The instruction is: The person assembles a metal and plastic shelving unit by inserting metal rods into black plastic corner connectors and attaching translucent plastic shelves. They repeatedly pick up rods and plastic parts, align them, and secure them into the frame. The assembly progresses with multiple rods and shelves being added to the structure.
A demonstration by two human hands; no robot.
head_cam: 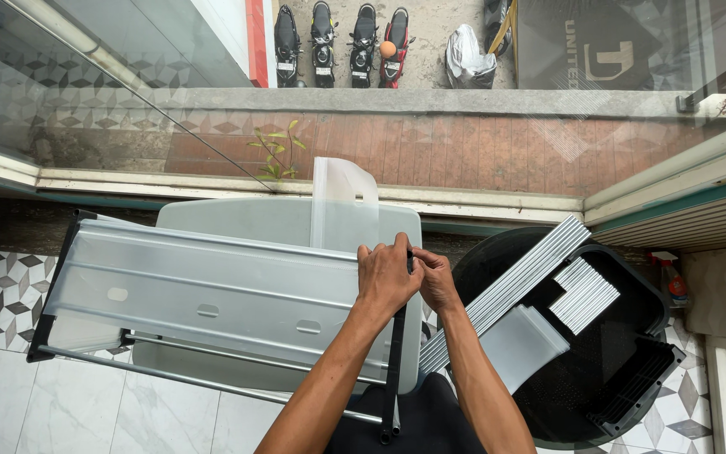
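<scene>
Your fingertips are hidden: both hands curl over the far end of the black end bar (396, 370), so how far each grip wraps it can't be made out. Left hand (386, 277) is closed over the bar top where it meets the translucent grey panel (212, 294); right hand (437, 282) is pressed against it from the right, fingers folded in, touching the left hand's fingers. Your body and the frame edge cut off the bar's near end. The panel runs left from the grip, lying over a pale grey counter (287, 220), with another black end bar (48, 294) at its far left and thin metal rods (237, 387) under its near edge. Just beyond the grip, a clear plastic sleeve (344, 206) stands upright; its base is hidden behind the panel. Right of the grip, a black round tub (640, 294) on the tiled floor holds a bundle of long silver slats (514, 286) leaning over the rim, a shorter stack of slats (586, 294), a flat translucent grey piece (518, 345) and a black ribbed part (640, 382). Far right of the grip, a spray bottle with a red label (674, 282) stands by the wall, partly hidden by the tub. Beyond the glass, parked scooters (342, 42) and a dark sign with pale lettering (598, 42), partly washed out by reflection.
</scene>
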